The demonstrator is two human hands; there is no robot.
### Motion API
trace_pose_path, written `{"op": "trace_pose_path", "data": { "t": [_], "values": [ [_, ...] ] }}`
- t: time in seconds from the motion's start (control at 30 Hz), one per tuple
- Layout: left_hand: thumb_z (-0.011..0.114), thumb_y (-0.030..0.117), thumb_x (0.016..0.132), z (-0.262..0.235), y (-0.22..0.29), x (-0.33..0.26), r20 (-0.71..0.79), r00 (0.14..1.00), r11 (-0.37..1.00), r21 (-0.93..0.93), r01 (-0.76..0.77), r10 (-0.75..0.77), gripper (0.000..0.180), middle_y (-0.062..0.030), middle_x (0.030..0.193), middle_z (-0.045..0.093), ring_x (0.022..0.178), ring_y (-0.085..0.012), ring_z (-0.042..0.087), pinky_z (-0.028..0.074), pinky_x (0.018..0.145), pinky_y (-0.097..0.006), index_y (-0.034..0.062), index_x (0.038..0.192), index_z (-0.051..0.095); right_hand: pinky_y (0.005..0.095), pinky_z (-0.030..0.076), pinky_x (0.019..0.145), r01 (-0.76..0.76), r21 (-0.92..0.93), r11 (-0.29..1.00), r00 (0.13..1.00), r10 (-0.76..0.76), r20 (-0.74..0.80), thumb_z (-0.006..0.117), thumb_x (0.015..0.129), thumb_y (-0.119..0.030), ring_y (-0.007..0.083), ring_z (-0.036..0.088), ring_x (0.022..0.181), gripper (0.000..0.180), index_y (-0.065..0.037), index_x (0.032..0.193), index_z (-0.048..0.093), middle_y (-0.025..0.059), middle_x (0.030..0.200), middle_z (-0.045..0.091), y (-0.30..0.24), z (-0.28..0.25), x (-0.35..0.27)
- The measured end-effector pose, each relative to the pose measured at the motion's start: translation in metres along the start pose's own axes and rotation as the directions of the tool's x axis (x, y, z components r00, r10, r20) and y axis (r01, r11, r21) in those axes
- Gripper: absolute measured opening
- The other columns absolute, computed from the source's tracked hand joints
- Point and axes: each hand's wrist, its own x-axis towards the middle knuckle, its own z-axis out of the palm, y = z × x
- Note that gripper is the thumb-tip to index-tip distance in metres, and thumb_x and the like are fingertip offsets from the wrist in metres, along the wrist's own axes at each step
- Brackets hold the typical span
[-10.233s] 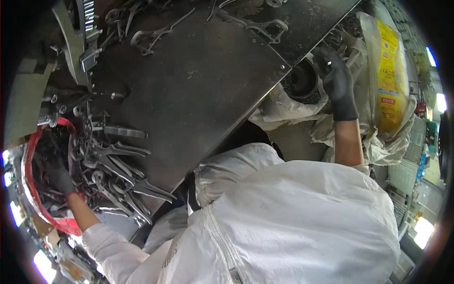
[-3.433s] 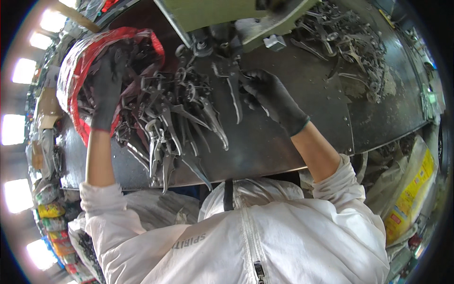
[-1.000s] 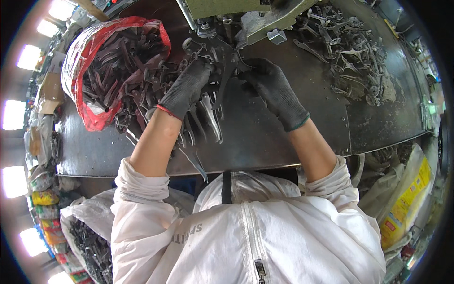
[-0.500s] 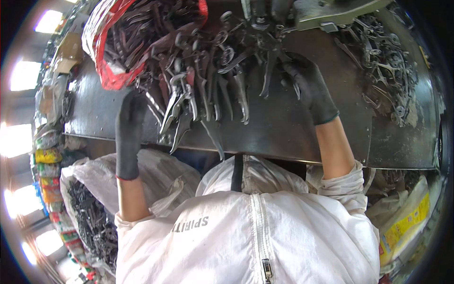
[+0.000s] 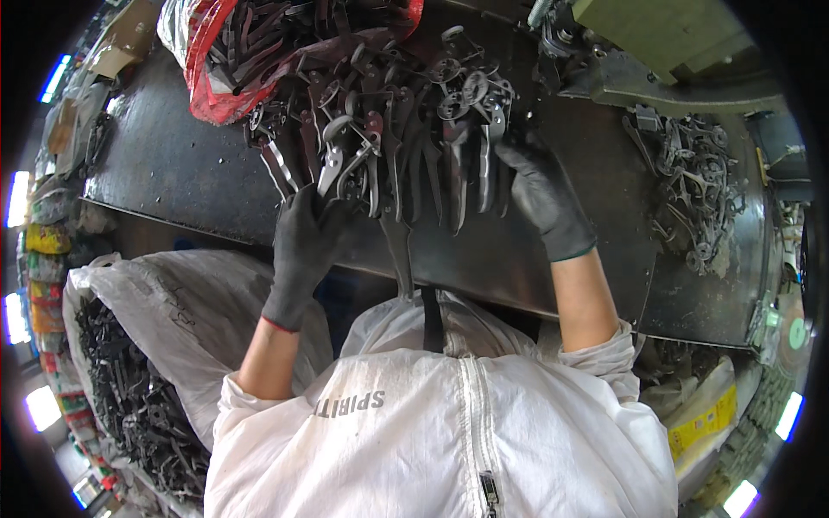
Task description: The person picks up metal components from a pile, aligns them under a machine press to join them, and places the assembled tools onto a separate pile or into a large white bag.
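Metal tool parts point(image 5: 406, 138) crowd the dark bench point(image 5: 164, 164) as the left hand point(image 5: 304, 242), back from the edge, apparently grips one, the right hand point(image 5: 540, 194) pressing open-fingered beside.

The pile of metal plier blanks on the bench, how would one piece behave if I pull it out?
The plier blanks look like rigid steel, so probably stiff and heavy for size. They lie interlocked, so neighbours likely drag along. The left hand wears a glove, suggesting rough or oily edges.
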Motion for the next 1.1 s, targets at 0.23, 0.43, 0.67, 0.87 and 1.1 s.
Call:
{"op": "trace_pose_path", "data": {
  "t": [0.23, 0.43, 0.67, 0.87, 1.1],
  "values": [
    [0.077, 0.007, 0.091, 0.026, 0.062, 0.006, -0.04, 0.997, 0.446, -0.895, -0.004, -0.071, 0.073, -0.0141, 0.127, 0.062, 0.111, -0.0231, 0.066, 0.056, 0.091, -0.031, -0.0041, 0.151, 0.038, 0.0334, 0.059, 0.079, -0.243, 0.102, 0.965, 0.97, 0.244, 0.003, 0.076, 0.093, -0.02, 0.0178, 0.072, 0.091, 0.028, -0.007, 0.118, 0.069, 0.0056, 0.103, 0.074, 0.004, 0.011, 0.052],
    [0.082, 0.005, 0.081, 0.036, 0.06, 0.033, -0.361, 0.928, 0.66, -0.675, -0.33, 0.095, 0.094, -0.0184, 0.15, 0.045, 0.134, -0.0263, 0.051, 0.045, 0.111, -0.038, -0.003, 0.158, 0.028, 0.0357, 0.057, 0.087, -0.286, -0.169, 0.943, 0.935, 0.314, 0.166, 0.079, 0.092, -0.026, 0.0169, 0.071, 0.097, 0.036, -0.009, 0.122, 0.068, 0.0031, 0.109, 0.074, -0.012, 0.018, 0.09],
    [0.071, -0.01, 0.087, -0.002, 0.1, 0.065, -0.042, 0.997, 0.219, -0.974, -0.054, 0.062, 0.095, -0.0132, 0.157, 0.04, 0.134, -0.0233, 0.053, 0.054, 0.099, -0.032, 0.0098, 0.163, 0.018, 0.0368, 0.055, 0.092, -0.306, 0.188, 0.933, 0.948, 0.281, 0.147, 0.071, 0.099, -0.026, 0.0188, 0.067, 0.107, 0.036, -0.012, 0.131, 0.063, 0.0026, 0.118, 0.07, 0.042, 0.001, 0.093],
    [0.082, 0.008, 0.082, 0.011, 0.106, 0.041, -0.405, 0.85, 0.799, -0.355, -0.486, 0.337, 0.085, -0.0188, 0.148, 0.051, 0.139, -0.0298, 0.053, 0.046, 0.113, -0.04, 0.0031, 0.154, 0.037, 0.0381, 0.053, 0.098, -0.263, 0.209, 0.942, 0.948, 0.212, 0.238, 0.068, 0.1, -0.018, 0.0187, 0.065, 0.114, 0.039, -0.012, 0.138, 0.06, 0.0023, 0.125, 0.069, 0.031, 0.018, 0.065],
    [0.079, 0.0, 0.08, 0.026, 0.071, -0.004, -0.175, 0.955, 0.621, -0.729, -0.288, 0.237, 0.093, -0.0167, 0.141, 0.058, 0.131, -0.0258, 0.058, 0.051, 0.105, -0.038, 0.0035, 0.157, 0.029, 0.0346, 0.051, 0.102, -0.436, -0.002, 0.9, 0.892, 0.432, 0.135, 0.077, 0.09, -0.008, 0.0194, 0.064, 0.12, 0.056, -0.004, 0.141, 0.055, 0.0065, 0.13, 0.066, 0.033, 0.026, 0.011]
  ]
}}
